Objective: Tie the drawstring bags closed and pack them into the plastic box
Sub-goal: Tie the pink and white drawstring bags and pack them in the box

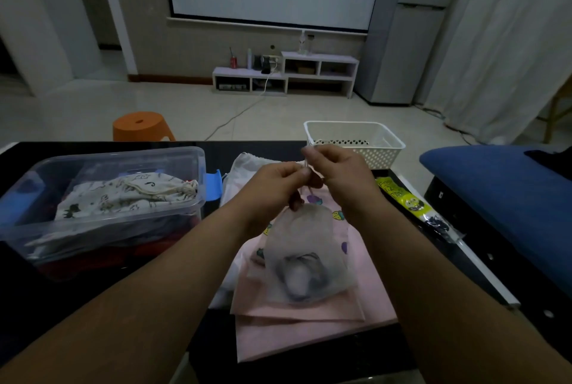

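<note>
A small translucent white drawstring bag (305, 255) with a dark and pale object inside hangs over the table's middle. My left hand (275, 188) pinches its drawstring near the gathered neck. My right hand (337, 173) pinches the string's upper end just above and to the right. Under the bag lie pink drawstring bags (309, 321) with a fruit print, and a white bag (247, 167) behind them. The clear plastic box (102, 216) stands at the left. It holds a cream patterned drawstring bag (130, 194) on top of darker bags.
A white perforated basket (356, 142) stands at the table's far right edge. A yellow packet (408, 201) lies to the right of the bags. A blue cushion (501, 185) is at the far right, and an orange stool (140, 126) stands beyond the table.
</note>
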